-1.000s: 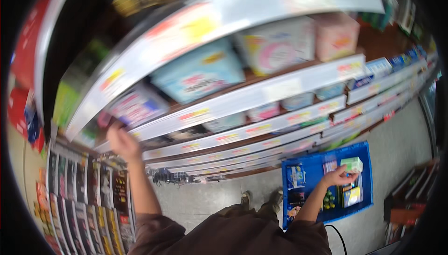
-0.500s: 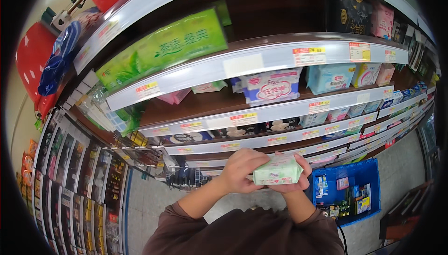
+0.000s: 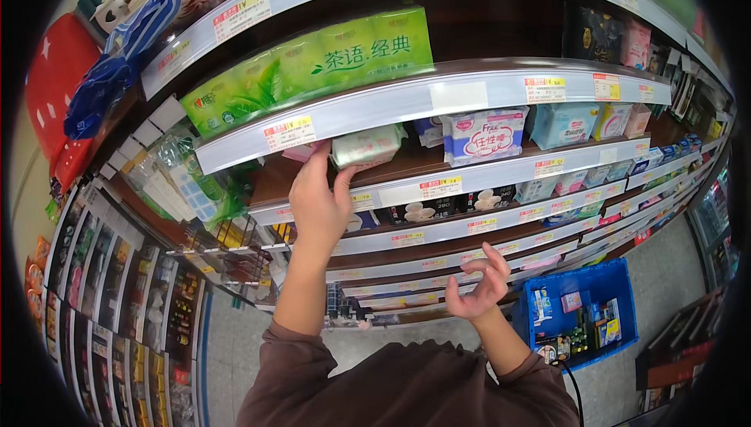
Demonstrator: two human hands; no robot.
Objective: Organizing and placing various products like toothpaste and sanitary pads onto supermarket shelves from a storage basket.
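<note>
My left hand (image 3: 321, 196) reaches up to a shelf under the long tissue pack. Its thumb and fingers close round the left end of a pale green pack of sanitary pads (image 3: 368, 147), which sits on the shelf behind the price rail. A pink pack (image 3: 299, 152) shows just left of my fingers, partly covered by the rail above. To the right stands a white and purple pack of sanitary pads (image 3: 485, 136). Lower down, in front of the shelves, my right hand (image 3: 479, 286) is raised with nothing in it, its fingers bent and apart.
A long green tissue pack (image 3: 313, 67) lies on the shelf above. Light blue packs (image 3: 565, 123) line the same shelf farther right. On the floor at my right stands a blue crate (image 3: 632, 302) with assorted goods. Another shelf unit (image 3: 129, 302) rises at the left.
The pale green pack was between both hands at chest height. My left hand has carried it up and left onto the shelf, and my right hand has let go of it.
</note>
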